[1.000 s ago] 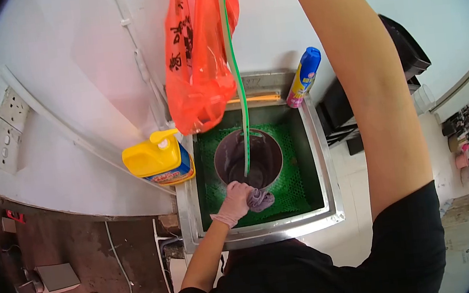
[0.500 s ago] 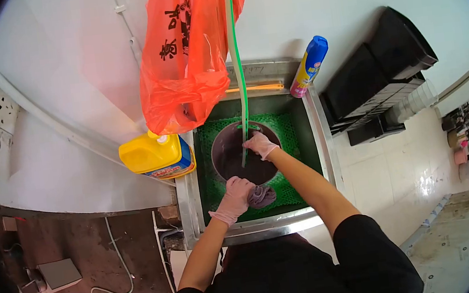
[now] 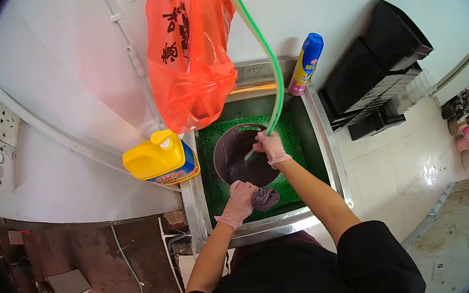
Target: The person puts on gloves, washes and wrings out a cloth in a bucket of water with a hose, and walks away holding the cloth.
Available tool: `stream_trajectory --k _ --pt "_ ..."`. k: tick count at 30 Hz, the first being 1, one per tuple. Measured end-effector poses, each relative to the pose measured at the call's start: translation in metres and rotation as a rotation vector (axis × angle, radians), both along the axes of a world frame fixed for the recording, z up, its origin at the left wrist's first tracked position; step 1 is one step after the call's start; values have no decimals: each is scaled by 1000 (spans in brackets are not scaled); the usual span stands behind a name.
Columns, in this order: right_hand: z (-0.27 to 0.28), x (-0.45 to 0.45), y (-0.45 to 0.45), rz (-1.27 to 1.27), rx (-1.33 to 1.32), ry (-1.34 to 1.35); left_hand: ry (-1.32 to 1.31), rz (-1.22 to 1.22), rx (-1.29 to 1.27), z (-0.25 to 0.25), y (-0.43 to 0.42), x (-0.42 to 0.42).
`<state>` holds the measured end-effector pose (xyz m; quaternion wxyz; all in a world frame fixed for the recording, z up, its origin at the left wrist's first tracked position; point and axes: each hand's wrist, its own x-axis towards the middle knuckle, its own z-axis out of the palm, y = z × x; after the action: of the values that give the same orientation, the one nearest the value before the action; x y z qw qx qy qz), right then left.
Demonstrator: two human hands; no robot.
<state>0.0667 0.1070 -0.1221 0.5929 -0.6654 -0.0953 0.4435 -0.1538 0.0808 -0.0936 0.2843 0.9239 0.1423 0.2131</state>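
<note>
A round dark bucket stands on a green mesh mat in a metal sink. At the bucket's near rim is my left hand, in a clear glove, closed on a bunched grey cloth. My right hand, gloved too, is closed round a green-striped hose over the bucket's right side. The hose hangs down from above, and its end points into the bucket.
A red plastic bag hangs at the sink's back left. A yellow jug stands on the left, a blue-capped can on the back right corner. Black bins are beyond the right edge.
My right hand has come down from above and taken hold of the hose, which now bows to the right. My left hand stays by the bucket's near rim with the cloth.
</note>
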Motion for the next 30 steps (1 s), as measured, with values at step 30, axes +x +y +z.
stream_trajectory --k 30 --pt "78 51 -101 -271 407 -254 171 54 156 3 -33 49"
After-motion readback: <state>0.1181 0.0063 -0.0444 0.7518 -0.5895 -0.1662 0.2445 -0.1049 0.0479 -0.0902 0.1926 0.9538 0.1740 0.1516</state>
